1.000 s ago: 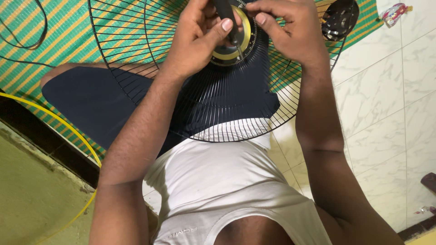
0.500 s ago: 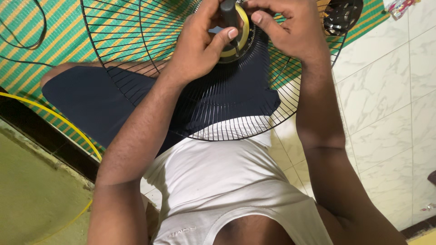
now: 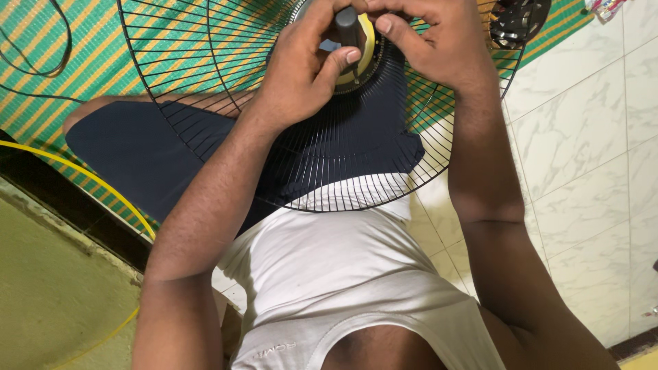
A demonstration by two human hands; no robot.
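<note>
We are looking down at a black wire fan guard (image 3: pixel 226 103) lying across our lap, its hub at twelve o'clock near the top edge of the view. Our left hand (image 3: pixel 301 75) is curling over the hub from seven o'clock, its fingers closed around a dark grey knob (image 3: pixel 346 27) that is standing up from the centre, the thumb pressing against the knob's side. Our right hand (image 3: pixel 432 41) is coming in from four o'clock, its fingertips pinched together at the top of the same knob, so both hands are gripping it. A yellow ring (image 3: pixel 367 51) is showing around the knob's base, partly hidden by the left thumb. The guard is resting over dark shorts (image 3: pixel 137 151) and the white vest (image 3: pixel 343 274) at six o'clock. A green striped mat (image 3: pixel 62 41) is lying under the guard at ten o'clock, white marble tiles (image 3: pixel 589 151) are filling three o'clock, and a yellow cable (image 3: pixel 89 178) is curving past at eight o'clock. A dark round part (image 3: pixel 521 20) is sitting at one o'clock, beside the right hand.
</note>
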